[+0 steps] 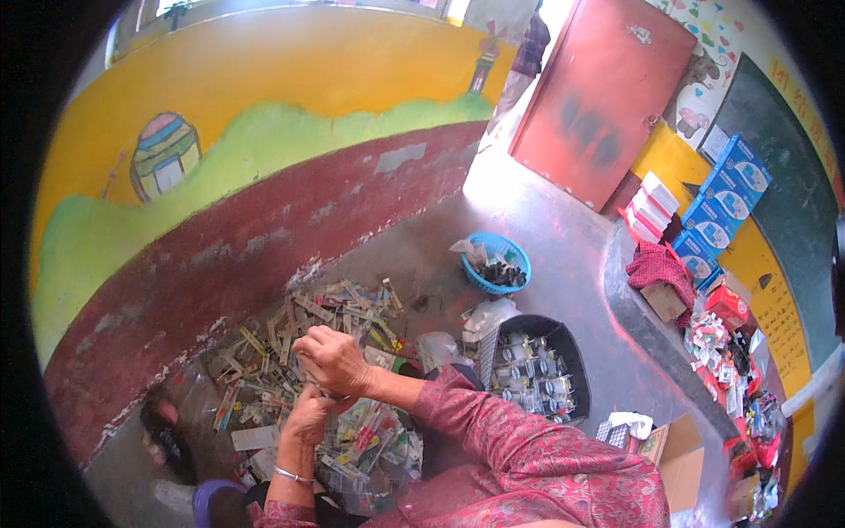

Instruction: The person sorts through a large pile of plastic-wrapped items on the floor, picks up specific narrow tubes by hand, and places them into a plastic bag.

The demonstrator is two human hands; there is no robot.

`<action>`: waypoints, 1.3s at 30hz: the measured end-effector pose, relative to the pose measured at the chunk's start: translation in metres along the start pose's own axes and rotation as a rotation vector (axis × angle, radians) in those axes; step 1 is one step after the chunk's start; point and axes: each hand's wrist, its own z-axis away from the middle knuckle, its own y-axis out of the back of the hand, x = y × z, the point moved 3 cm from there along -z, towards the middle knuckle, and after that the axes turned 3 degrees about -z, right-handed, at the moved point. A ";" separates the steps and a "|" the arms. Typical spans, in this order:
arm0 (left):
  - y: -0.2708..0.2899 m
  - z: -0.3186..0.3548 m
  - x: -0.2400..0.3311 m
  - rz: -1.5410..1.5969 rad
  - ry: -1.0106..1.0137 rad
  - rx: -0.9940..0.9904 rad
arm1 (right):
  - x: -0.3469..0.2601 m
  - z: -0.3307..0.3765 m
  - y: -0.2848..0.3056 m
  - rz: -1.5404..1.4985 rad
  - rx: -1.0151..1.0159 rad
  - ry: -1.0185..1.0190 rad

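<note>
My right hand (336, 359) is closed, its fingers curled just above my left hand (308, 415), which is also closed. The two hands meet, and whatever is between their fingers is hidden or too small to name. Beneath and around them a heap of small flat packaged strips (356, 440) covers my front, some of them in clear wrapping. More loose strips (273, 339) lie scattered on the floor beyond my hands. To the right of my right forearm stands a black basket (581, 378) holding several clear items with pale round parts.
A blue plastic basket (525, 255) with dark pieces sits farther off. Crumpled clear bags (440, 349) lie near the black basket. An open cardboard box (679, 462) stands at the right. Blue boxes (726, 202) are stacked by the wall. A person (531, 48) stands near the red door (603, 97).
</note>
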 end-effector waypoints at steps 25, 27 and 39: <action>0.088 0.022 0.024 0.508 -0.581 0.419 | 0.029 0.020 -0.019 -0.544 -0.185 -0.637; 0.078 0.030 0.017 0.660 -0.385 0.410 | 0.071 0.019 -0.014 -0.798 -0.089 -0.917; 0.093 0.002 -0.007 0.557 -0.235 0.526 | 0.065 -0.026 -0.062 -0.728 -0.850 -0.910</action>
